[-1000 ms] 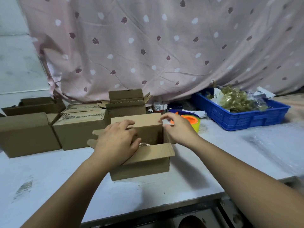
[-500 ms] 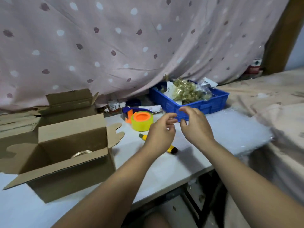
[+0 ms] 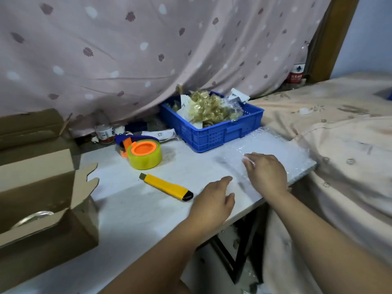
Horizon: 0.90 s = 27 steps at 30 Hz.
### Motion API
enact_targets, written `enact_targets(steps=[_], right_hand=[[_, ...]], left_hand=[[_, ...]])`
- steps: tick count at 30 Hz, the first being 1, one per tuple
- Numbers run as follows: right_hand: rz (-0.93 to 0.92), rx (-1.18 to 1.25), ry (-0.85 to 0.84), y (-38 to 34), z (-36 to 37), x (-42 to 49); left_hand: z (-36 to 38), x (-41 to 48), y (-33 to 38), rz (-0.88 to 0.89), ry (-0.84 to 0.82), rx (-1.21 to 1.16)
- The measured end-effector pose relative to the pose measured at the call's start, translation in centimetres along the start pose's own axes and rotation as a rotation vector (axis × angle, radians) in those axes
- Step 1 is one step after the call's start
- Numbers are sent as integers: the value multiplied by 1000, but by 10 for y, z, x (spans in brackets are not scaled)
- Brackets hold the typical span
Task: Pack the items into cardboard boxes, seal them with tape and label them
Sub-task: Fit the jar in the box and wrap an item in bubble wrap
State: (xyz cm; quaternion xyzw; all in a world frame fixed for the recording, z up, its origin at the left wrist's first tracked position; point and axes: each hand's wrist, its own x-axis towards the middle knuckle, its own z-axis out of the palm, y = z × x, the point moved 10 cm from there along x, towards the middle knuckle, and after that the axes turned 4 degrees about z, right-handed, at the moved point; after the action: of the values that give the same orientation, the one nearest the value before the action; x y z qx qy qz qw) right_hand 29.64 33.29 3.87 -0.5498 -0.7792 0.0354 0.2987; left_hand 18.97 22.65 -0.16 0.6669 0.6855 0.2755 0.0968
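An open cardboard box (image 3: pixel 48 211) stands at the left of the white table (image 3: pixel 135 209), with a round glass or metal rim (image 3: pixel 34 217) showing inside. A sheet of clear bubble wrap (image 3: pixel 273 145) lies on the table's right end. My right hand (image 3: pixel 265 172) rests on the wrap, fingers spread flat. My left hand (image 3: pixel 214 198) lies beside it at the wrap's near-left edge, fingers relaxed. A yellow-green tape roll with an orange core (image 3: pixel 145 154) and a yellow utility knife (image 3: pixel 166 187) lie between the box and my hands.
A blue crate (image 3: pixel 212 128) of gold-wrapped items stands at the back right. More cardboard boxes (image 3: pixel 31 128) sit at the far left. Small jars and a blue tape dispenser (image 3: pixel 127 137) line the curtain. A bed with a peach cover (image 3: pixel 339 134) adjoins the table's right edge.
My view swung right, away from the box. Both hands left the box flaps, crossed to the right and came down onto the bubble wrap.
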Motion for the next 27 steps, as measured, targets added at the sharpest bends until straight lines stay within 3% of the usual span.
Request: enact_targets(steps=[4,11,15,18,21,24,27], right_hand=[[-93,106,158,-3,1,-4],[64,379,133,10,1,10],[87,412,346,1,-34,-1],[-16,296,501,-26,-59,-14],[-239,274,552,-64,-69,-30],[-494,281,494,-107,-56,-55],[-621,384,296,-138,-31,-71]], left_hand=[[-12,-8,-12,-87,96,-405],[-15,-10,-15,-131,104,-553],[-18,-9,-16,-129,119,-603],[-22,-8,-13,-98,158,-697],[-36,-7,-6,-76,211,-991],[-58,0,-9,-98,284,-1353],[-81,-1,-20,-182,388,-1490]])
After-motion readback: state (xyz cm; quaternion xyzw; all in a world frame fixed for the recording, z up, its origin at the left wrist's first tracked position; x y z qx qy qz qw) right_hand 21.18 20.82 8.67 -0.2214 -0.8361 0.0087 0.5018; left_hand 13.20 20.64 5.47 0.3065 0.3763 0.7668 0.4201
